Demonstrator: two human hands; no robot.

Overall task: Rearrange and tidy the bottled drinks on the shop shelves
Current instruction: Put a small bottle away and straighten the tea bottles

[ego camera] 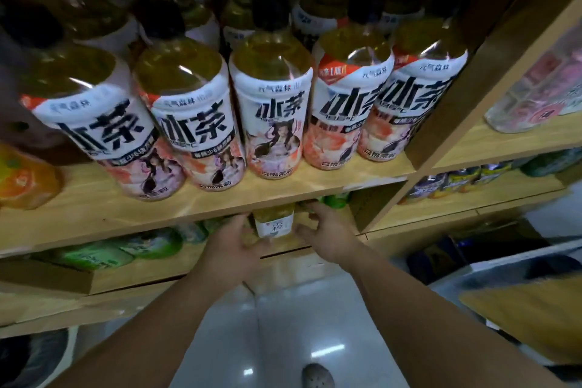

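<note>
**Lower centre of the frame.** A bottle [273, 225] is standing at the front edge of the lower shelf [141, 274]. Its top is passing out of sight behind the front edge of the upper shelf [189, 211], which is overhanging it closely. The bottle is showing pale yellow liquid and a white label whose small dark print is too blurred to read.

The left grip [234, 249] is lying at the bottle's lower left, fingers loosely spread. The right grip [327, 233] is hovering just beside its right side, fingers spread apart. Whether either is touching the bottle cannot be told.

Bare board is showing right of the bottle as far as the divider [374, 211]. Green bottles [94, 257] are crowding the shelf at lower left.

**Upper half.** Five tea bottles [272, 110] are standing in a row on the upper shelf, leaving a bare strip along its front edge. Glossy floor [283, 324] is lying open beneath the forearms.
</note>
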